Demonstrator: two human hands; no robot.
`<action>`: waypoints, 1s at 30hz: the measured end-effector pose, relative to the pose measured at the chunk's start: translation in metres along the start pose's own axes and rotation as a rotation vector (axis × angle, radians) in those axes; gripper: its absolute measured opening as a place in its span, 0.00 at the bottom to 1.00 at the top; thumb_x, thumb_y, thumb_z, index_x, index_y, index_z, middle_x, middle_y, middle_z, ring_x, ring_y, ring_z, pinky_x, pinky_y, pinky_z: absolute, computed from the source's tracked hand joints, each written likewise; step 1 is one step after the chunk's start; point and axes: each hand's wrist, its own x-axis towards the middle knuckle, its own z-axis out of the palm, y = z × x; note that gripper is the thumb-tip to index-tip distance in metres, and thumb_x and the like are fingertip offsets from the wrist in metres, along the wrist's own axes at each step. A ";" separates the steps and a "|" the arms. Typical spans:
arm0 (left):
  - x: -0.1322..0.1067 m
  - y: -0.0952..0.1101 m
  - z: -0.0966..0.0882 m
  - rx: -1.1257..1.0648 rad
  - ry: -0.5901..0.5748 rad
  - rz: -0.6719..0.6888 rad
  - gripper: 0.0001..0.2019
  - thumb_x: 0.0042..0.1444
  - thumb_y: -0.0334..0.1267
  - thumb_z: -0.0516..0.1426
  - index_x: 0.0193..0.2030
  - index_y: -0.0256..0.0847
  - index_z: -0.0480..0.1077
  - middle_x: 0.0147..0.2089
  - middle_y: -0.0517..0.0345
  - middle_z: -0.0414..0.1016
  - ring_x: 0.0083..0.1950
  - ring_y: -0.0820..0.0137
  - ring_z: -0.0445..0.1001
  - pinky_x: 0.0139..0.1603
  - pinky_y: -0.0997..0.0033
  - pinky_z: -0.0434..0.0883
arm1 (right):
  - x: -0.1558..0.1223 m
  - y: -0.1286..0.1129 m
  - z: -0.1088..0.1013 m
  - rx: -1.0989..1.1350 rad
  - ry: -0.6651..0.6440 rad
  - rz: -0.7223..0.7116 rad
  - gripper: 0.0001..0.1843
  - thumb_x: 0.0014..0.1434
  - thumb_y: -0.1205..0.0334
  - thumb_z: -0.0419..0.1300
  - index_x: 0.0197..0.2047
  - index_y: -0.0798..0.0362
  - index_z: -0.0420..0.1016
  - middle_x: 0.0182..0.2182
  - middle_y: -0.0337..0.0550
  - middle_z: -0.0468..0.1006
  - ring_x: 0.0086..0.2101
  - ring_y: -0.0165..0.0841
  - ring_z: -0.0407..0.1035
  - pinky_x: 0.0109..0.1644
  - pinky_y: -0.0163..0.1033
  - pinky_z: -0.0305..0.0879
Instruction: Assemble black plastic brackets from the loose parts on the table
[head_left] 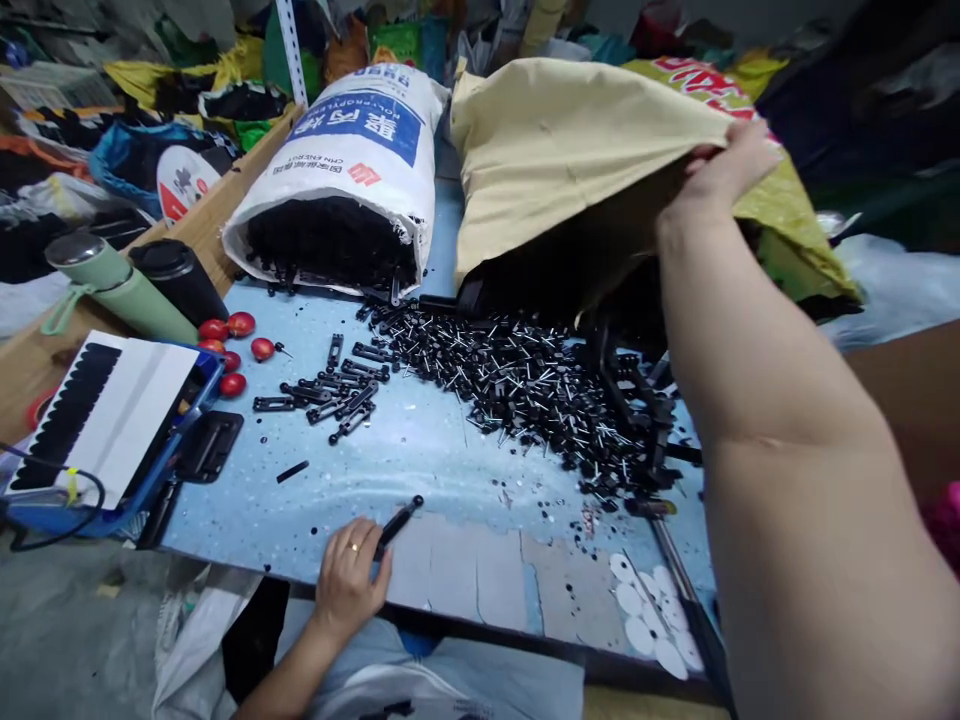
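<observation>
Low at the table's front edge, my left hand (352,575) is closed on a slim black plastic part (399,522) with a round end. My right hand (724,165) is raised at the back right, its fingers closed on the rim of a yellow woven sack (570,150), whose mouth gapes dark below. A heap of small black parts with metal pins (517,385) spreads across the table from under that sack. Left of the heap lie several long black plastic pieces (349,385), shaped like the one in my left hand.
A white printed sack (352,150) full of black parts lies at the back left. Red fruits (241,323), a green bottle (127,285), a black cup (176,270) and a blue bin (199,385) stand left. A hammer-like tool (679,570) and white discs (652,610) lie front right.
</observation>
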 end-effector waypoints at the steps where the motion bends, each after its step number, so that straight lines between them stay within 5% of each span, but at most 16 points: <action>1: 0.000 0.001 0.000 0.003 0.004 0.002 0.12 0.56 0.32 0.56 0.48 0.35 0.67 0.43 0.46 0.75 0.47 0.60 0.73 0.47 0.60 0.69 | -0.011 0.006 -0.006 -0.023 0.214 0.089 0.28 0.66 0.49 0.33 0.50 0.50 0.71 0.32 0.49 0.76 0.34 0.38 0.72 0.27 0.38 0.61; 3: 0.000 0.002 0.000 0.018 0.008 0.001 0.11 0.57 0.32 0.56 0.47 0.35 0.67 0.43 0.47 0.75 0.47 0.60 0.73 0.47 0.60 0.70 | -0.041 0.011 0.001 -0.074 0.342 0.189 0.28 0.66 0.48 0.38 0.52 0.56 0.69 0.38 0.54 0.77 0.35 0.38 0.72 0.27 0.39 0.62; 6: 0.001 0.003 0.000 0.046 0.006 -0.005 0.11 0.57 0.32 0.55 0.47 0.36 0.68 0.43 0.47 0.75 0.47 0.61 0.73 0.47 0.61 0.69 | -0.090 0.001 0.043 -0.198 -0.207 0.138 0.33 0.66 0.48 0.38 0.49 0.69 0.70 0.38 0.57 0.76 0.32 0.28 0.71 0.33 0.34 0.63; 9: 0.000 0.004 0.001 0.065 0.011 0.000 0.11 0.57 0.32 0.55 0.47 0.35 0.68 0.43 0.46 0.75 0.47 0.61 0.73 0.47 0.61 0.69 | -0.135 -0.017 0.098 -0.394 -0.455 0.113 0.26 0.58 0.46 0.56 0.41 0.66 0.74 0.34 0.55 0.77 0.32 0.30 0.71 0.38 0.35 0.65; 12: -0.001 0.005 0.002 0.086 0.018 -0.013 0.11 0.57 0.33 0.55 0.47 0.36 0.68 0.43 0.46 0.75 0.47 0.61 0.73 0.48 0.61 0.69 | -0.172 -0.032 0.150 -0.604 -0.440 0.088 0.31 0.47 0.45 0.66 0.46 0.62 0.71 0.40 0.59 0.76 0.40 0.43 0.71 0.43 0.44 0.66; 16: -0.001 0.007 0.000 0.133 0.028 -0.052 0.10 0.57 0.35 0.55 0.44 0.36 0.69 0.44 0.46 0.74 0.48 0.59 0.71 0.48 0.58 0.67 | -0.200 -0.045 0.185 -0.733 -0.476 0.021 0.28 0.51 0.56 0.64 0.52 0.60 0.66 0.44 0.59 0.74 0.43 0.45 0.70 0.45 0.46 0.65; 19: -0.001 0.008 -0.003 0.136 0.010 -0.088 0.08 0.56 0.37 0.56 0.40 0.36 0.70 0.44 0.45 0.74 0.48 0.56 0.71 0.48 0.55 0.67 | -0.210 -0.049 0.176 -0.554 -0.475 -0.007 0.25 0.54 0.54 0.61 0.52 0.58 0.67 0.44 0.54 0.75 0.43 0.41 0.69 0.46 0.43 0.64; 23: 0.000 0.007 -0.010 -0.034 0.040 -0.155 0.06 0.56 0.38 0.56 0.35 0.38 0.69 0.41 0.48 0.74 0.47 0.59 0.71 0.49 0.55 0.67 | -0.257 -0.059 0.131 -0.118 -0.586 -0.024 0.27 0.58 0.48 0.56 0.54 0.59 0.67 0.40 0.49 0.75 0.39 0.35 0.70 0.44 0.41 0.65; 26: 0.005 0.007 -0.014 -0.309 0.156 -0.278 0.08 0.56 0.41 0.57 0.35 0.38 0.66 0.41 0.49 0.74 0.46 0.64 0.73 0.48 0.59 0.70 | -0.337 -0.076 0.089 0.014 -0.805 -0.275 0.25 0.56 0.55 0.60 0.55 0.55 0.66 0.46 0.49 0.74 0.43 0.35 0.68 0.48 0.43 0.64; 30: 0.017 0.010 -0.016 -0.636 0.239 -0.470 0.12 0.58 0.44 0.55 0.43 0.39 0.62 0.39 0.52 0.75 0.42 0.67 0.76 0.44 0.65 0.72 | -0.456 -0.086 0.046 -0.095 -1.079 -0.656 0.17 0.57 0.69 0.55 0.51 0.52 0.70 0.47 0.48 0.74 0.49 0.37 0.65 0.55 0.49 0.57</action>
